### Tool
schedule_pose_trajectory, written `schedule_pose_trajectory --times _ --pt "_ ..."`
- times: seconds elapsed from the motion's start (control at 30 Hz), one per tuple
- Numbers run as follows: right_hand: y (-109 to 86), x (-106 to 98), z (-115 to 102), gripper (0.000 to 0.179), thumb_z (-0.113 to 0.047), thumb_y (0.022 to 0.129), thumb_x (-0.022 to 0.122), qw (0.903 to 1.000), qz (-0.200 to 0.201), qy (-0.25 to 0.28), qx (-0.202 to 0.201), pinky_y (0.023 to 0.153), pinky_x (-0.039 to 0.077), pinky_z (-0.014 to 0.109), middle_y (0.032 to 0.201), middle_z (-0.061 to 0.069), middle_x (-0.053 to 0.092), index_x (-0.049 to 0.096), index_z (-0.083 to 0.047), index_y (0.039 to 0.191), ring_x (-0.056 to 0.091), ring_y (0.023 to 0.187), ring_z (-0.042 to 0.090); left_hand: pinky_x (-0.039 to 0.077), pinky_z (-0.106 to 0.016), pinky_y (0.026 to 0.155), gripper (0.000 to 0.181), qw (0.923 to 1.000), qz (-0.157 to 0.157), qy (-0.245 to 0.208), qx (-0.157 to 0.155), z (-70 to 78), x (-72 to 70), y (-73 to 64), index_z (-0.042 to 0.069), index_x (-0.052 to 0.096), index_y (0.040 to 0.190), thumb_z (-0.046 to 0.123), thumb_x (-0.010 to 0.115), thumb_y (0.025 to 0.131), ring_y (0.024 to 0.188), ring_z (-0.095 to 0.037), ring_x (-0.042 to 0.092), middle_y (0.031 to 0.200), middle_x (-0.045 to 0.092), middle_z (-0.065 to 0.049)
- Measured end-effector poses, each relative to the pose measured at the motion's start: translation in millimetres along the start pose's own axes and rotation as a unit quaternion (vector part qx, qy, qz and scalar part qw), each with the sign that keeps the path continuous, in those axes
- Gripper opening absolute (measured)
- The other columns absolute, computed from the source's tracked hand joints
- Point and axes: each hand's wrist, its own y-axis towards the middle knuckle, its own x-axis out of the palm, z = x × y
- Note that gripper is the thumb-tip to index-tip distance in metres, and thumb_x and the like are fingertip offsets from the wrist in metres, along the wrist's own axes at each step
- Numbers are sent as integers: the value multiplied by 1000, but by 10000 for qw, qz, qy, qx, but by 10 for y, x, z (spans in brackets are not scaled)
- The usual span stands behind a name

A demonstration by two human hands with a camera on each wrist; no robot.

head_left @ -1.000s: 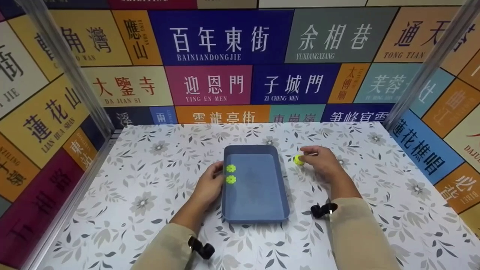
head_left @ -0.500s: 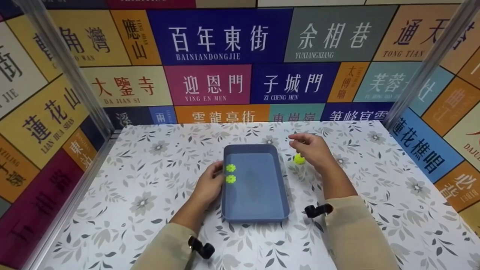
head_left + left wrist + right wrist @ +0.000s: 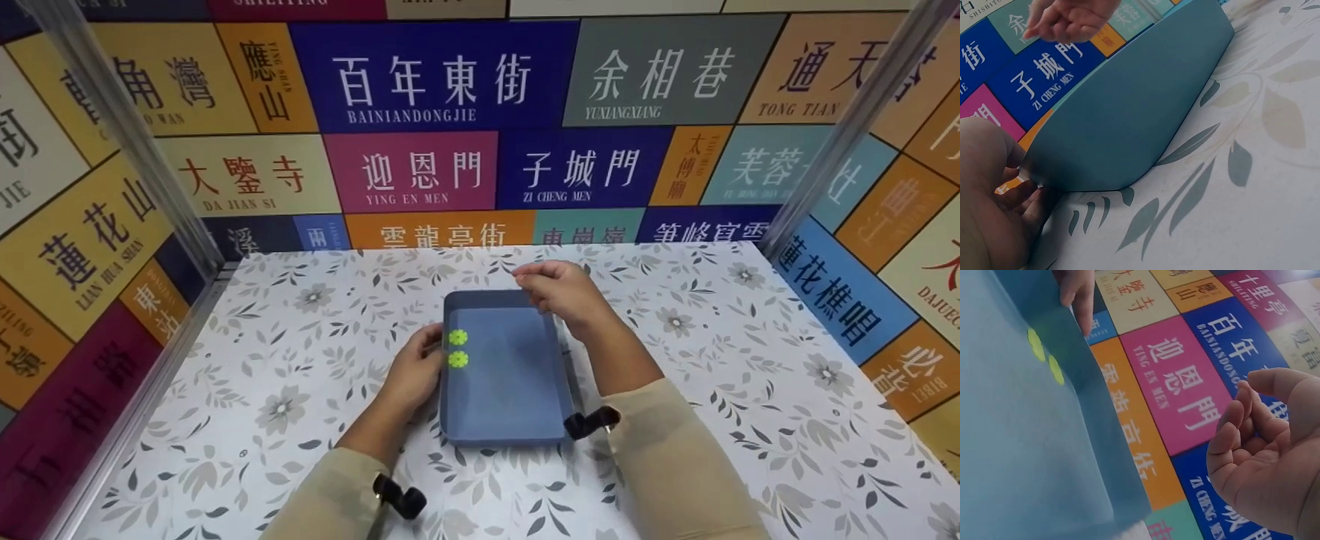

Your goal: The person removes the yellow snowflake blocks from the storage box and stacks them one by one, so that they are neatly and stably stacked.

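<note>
A blue-grey rectangular tray (image 3: 510, 405) lies on the patterned tabletop. Two yellow-green flower-shaped pieces sit at its left side, a far flower (image 3: 457, 337) and a near flower (image 3: 457, 360). My left hand (image 3: 415, 367) holds the tray's left wall, with its thumb and fingers at the edge in the left wrist view. Over the tray's back right corner hovers my right hand (image 3: 562, 296), its fingers curled and the thumb near the index fingertip. Nothing shows between those fingertips in the right wrist view (image 3: 1266, 450); a thin thing there could be hidden.
The white tabletop (image 3: 300, 360) carries a grey leaf and flower print. Behind it stands a wall (image 3: 442, 82) of coloured panels with Chinese lettering. Clear posts rise at the back left (image 3: 142, 142) and back right corners.
My right hand has left the yellow-green thing on the table right of the tray and moved left over the tray's back corner. That thing is now out of sight. The left hand stays put.
</note>
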Motion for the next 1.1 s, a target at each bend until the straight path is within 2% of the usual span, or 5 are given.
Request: schedule_pose_trajectory --times 0.27,0.4,0.67,0.8,1.1 --pt "408 347 105 18 -25 104 70 9931 -599 731 688 64 46 25 91 0 65 78 -12 113 55 75 14 39 -49 129 53 10000 11 -42 27 -7 -9 -4 20 55 156 22 58 103 151 -28 53 159 58 -3" --pt "555 453 229 18 -28 103 71 9907 -608 769 944 64 46 25 88 -1 64 79 -14 110 56 76 15 39 -50 129 54 10000 -31 -79 18 -16 -8 3 19 55 156 22 58 102 150 -28 53 159 57 -4" --pt "668 624 497 29 -35 98 75 9975 -298 -315 553 71 54 30 104 6 72 80 -14 117 63 85 17 38 -50 130 53 9999 -30 -56 -84 6 -4 16 22 54 156 22 57 103 152 -27 52 160 57 -1" --pt "667 681 608 24 -32 97 77 9959 -394 -795 173 70 55 33 101 2 73 80 -14 113 63 84 18 40 -50 129 53 10000 -43 -77 -5 3 0 23 21 55 156 22 58 103 150 -27 53 159 58 -2" --pt "671 716 771 29 -18 90 82 9727 -1118 -2003 -349 77 55 25 103 2 76 79 -12 118 66 89 13 42 -49 127 52 10000 -42 3 28 -30 -8 28 22 55 155 24 60 103 150 -28 54 159 58 -3"
